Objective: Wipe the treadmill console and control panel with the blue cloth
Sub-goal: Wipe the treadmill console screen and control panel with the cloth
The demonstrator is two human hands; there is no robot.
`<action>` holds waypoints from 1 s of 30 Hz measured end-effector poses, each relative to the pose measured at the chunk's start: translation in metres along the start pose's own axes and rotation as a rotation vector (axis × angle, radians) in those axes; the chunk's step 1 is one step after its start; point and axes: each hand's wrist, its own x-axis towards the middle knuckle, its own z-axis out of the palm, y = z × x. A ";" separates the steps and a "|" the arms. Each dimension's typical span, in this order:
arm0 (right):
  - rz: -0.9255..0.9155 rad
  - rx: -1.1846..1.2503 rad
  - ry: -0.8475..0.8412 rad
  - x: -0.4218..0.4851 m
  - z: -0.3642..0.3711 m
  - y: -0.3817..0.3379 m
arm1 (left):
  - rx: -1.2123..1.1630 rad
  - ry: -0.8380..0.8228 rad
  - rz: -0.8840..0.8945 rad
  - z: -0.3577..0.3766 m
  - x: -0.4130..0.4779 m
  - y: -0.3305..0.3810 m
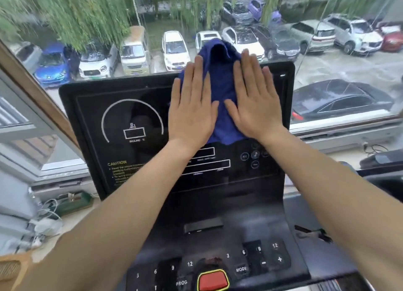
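The blue cloth point(220, 81) lies spread on the upper middle of the black treadmill console screen point(122, 120), its top edge bunched above the screen's rim. My left hand point(192, 107) presses flat on the cloth's left side, fingers extended upward. Flat on the cloth's right side rests my right hand point(254, 98), fingers extended too. The control panel point(239, 260) with number keys, PROG and MODE buttons and a red stop button point(213, 281) sits below, between my forearms.
A large window behind the console looks down on a car park and willow trees. A window sill at left holds cables and a green box point(74, 203). Another dark machine point(383, 159) stands at the right edge.
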 end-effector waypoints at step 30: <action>0.105 0.085 -0.021 -0.017 0.008 0.061 | -0.025 0.078 0.085 0.010 0.047 0.071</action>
